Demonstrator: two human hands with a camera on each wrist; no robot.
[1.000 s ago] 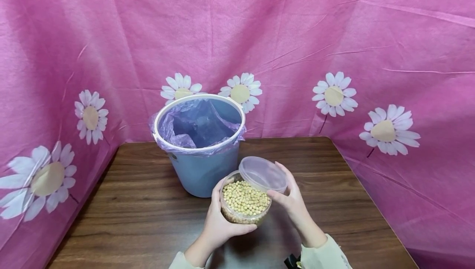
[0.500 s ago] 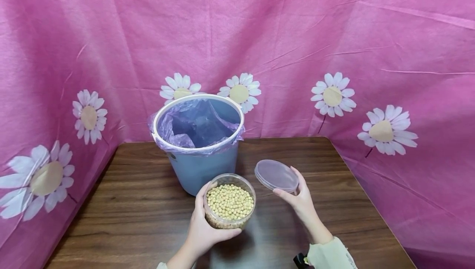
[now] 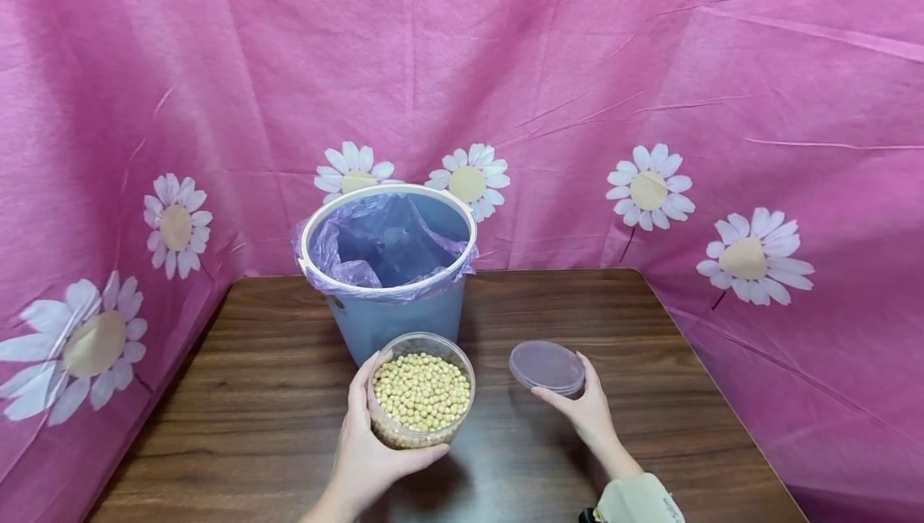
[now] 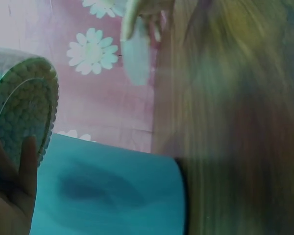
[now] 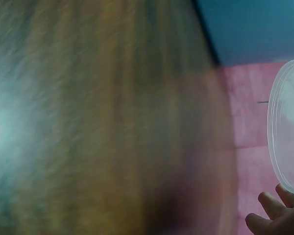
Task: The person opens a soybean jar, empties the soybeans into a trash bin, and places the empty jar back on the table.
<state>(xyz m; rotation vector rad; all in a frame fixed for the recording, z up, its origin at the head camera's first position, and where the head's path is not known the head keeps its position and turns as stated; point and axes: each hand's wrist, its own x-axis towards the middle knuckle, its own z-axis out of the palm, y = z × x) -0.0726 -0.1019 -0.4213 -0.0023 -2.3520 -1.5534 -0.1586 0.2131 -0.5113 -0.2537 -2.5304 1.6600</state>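
My left hand point(image 3: 364, 439) grips a clear round plastic tub point(image 3: 422, 435) from its left side, thumb along the near wall. Pale yellow soybeans point(image 3: 422, 391) fill it close to the rim. In the left wrist view the tub's underside point(image 4: 27, 105) shows beans pressed against the plastic, with fingers spread beneath. To the right, my right hand point(image 3: 588, 407) pinches the clear round lid point(image 3: 547, 366) by its edge, apart from the tub. The right wrist view has the lid point(image 5: 291, 127) tilted at its right edge, with fingertips at its lower rim.
A blue bin point(image 3: 404, 318) with a white rim and a purple bag liner point(image 3: 328, 246) stands behind the tub, its mouth facing up. The dark wooden table point(image 3: 238, 395) runs back to a pink curtain point(image 3: 563, 66) with printed daisies.
The lid has come away from above the tub and moved right and lower in my right hand. My left hand has carried the tub leftward, in front of the bin.
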